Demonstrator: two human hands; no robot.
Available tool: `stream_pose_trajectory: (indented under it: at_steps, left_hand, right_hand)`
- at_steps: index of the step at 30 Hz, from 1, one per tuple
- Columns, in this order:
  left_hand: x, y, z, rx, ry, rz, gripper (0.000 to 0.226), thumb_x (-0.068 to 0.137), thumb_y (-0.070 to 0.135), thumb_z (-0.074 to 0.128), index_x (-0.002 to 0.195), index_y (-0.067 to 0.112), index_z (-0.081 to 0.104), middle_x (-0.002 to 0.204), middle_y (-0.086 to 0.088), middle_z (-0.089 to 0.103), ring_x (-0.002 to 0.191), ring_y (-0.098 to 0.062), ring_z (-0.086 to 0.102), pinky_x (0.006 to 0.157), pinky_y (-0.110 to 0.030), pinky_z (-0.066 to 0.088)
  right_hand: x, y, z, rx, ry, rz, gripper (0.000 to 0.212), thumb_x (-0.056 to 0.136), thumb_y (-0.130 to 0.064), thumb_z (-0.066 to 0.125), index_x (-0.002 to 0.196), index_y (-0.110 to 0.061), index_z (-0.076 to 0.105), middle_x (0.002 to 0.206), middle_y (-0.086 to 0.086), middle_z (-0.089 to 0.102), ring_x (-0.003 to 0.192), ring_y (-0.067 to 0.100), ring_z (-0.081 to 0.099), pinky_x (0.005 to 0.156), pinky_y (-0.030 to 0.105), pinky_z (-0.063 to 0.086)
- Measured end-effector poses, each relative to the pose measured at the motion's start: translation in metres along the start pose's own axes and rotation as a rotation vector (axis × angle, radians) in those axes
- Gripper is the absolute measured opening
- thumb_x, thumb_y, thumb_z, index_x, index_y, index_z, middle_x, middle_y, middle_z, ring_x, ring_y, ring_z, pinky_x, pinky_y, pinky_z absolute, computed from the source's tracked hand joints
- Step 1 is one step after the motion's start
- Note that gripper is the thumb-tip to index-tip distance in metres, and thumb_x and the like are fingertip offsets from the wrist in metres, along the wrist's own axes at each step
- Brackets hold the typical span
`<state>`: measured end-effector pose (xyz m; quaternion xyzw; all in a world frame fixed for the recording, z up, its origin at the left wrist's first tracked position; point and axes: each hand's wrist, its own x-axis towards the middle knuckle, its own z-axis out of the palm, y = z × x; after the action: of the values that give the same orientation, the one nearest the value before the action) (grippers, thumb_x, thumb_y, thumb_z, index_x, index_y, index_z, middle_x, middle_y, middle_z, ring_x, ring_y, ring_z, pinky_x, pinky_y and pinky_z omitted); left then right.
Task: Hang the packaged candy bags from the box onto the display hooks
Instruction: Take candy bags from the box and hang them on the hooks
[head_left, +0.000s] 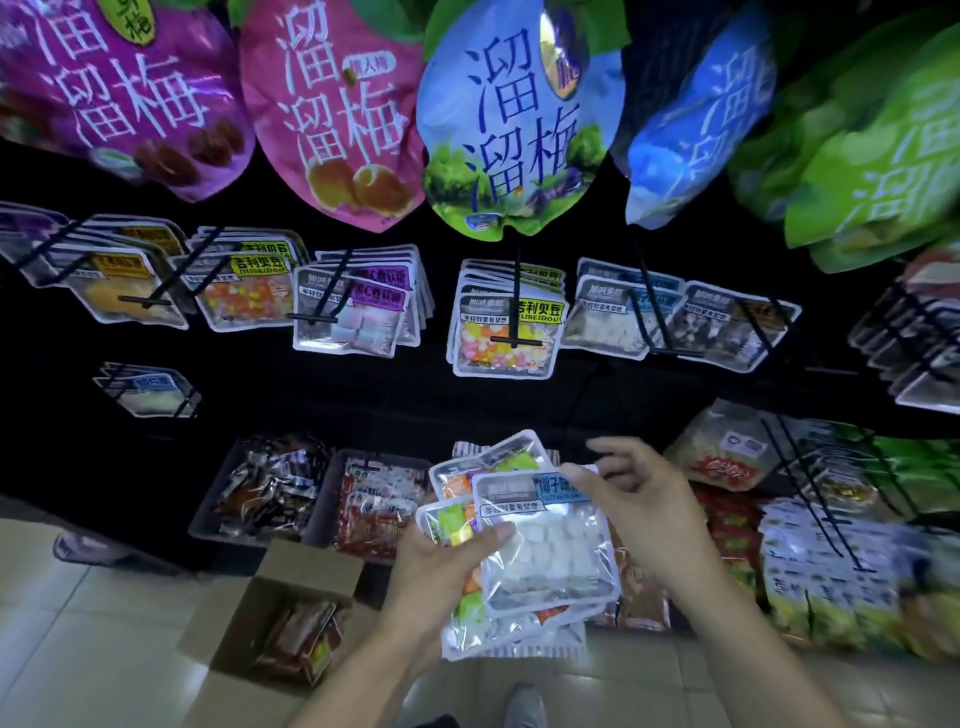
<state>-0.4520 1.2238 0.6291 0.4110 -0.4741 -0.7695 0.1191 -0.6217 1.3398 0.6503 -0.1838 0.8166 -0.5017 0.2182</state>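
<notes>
The left hand (441, 566) gripped a fanned stack of candy bags (545, 551), thumb pressed on top. The right hand (639, 499) touched its upper edge, fingers loosely spread.

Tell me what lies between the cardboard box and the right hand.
In the head view, the left hand with its stack of candy bags lies between the cardboard box and the right hand.

The big hanging pouches run purple (119, 88), pink (332, 109), blue (514, 119) and green (878, 156), each lettered in white or dark blue. The top candy bag (545, 545) is clear with white pieces and a blue label. The cardboard box (280, 618) is brown; the floor tiles (78, 649) are pale grey.
</notes>
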Motion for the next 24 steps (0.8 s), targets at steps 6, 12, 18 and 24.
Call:
stream_pose_trajectory:
  at_steps: [6,12,18,24]
  left_hand:
    - [0.011,-0.005,0.017,0.026,0.112,0.019,0.041,0.074,0.024,0.089,0.09,0.022,0.052,0.056,0.01,0.064,0.06,-0.008,0.054,0.06,-0.025,0.045]
    - [0.02,-0.022,0.022,0.011,0.156,-0.024,0.102,0.041,0.056,0.102,0.123,0.011,0.063,0.105,-0.006,0.077,0.101,-0.025,0.074,0.101,-0.05,0.055]
    - [0.024,-0.035,0.023,-0.002,0.277,-0.039,0.124,0.036,0.068,0.098,0.138,0.015,0.052,0.12,-0.007,0.071,0.111,-0.025,0.069,0.104,-0.049,0.049]
    - [0.005,-0.03,0.031,-0.018,0.314,-0.004,0.121,0.035,0.069,0.096,0.116,-0.009,0.052,0.081,-0.013,0.055,0.086,-0.028,0.069,0.106,-0.051,0.046]
  right_hand:
    - [-0.01,0.014,-0.028,0.214,-0.173,0.197,0.026,0.08,-0.021,0.084,0.105,-0.018,0.078,0.093,0.016,0.077,0.085,0.015,0.076,0.082,0.025,0.054]
    - [0.007,0.013,-0.047,0.38,0.022,0.134,0.003,0.093,-0.005,0.071,0.096,-0.006,0.071,0.09,0.007,0.08,0.081,0.013,0.074,0.065,0.016,0.055]
    - [0.055,0.01,-0.078,0.376,0.351,-0.048,0.017,0.096,-0.015,0.07,0.087,-0.022,0.059,0.075,0.02,0.054,0.069,0.014,0.056,0.076,0.031,0.049]
    - [0.081,-0.003,-0.081,0.241,0.218,-0.184,0.015,0.095,-0.017,0.072,0.087,-0.025,0.062,0.071,-0.011,0.071,0.071,0.004,0.064,0.078,0.024,0.049]
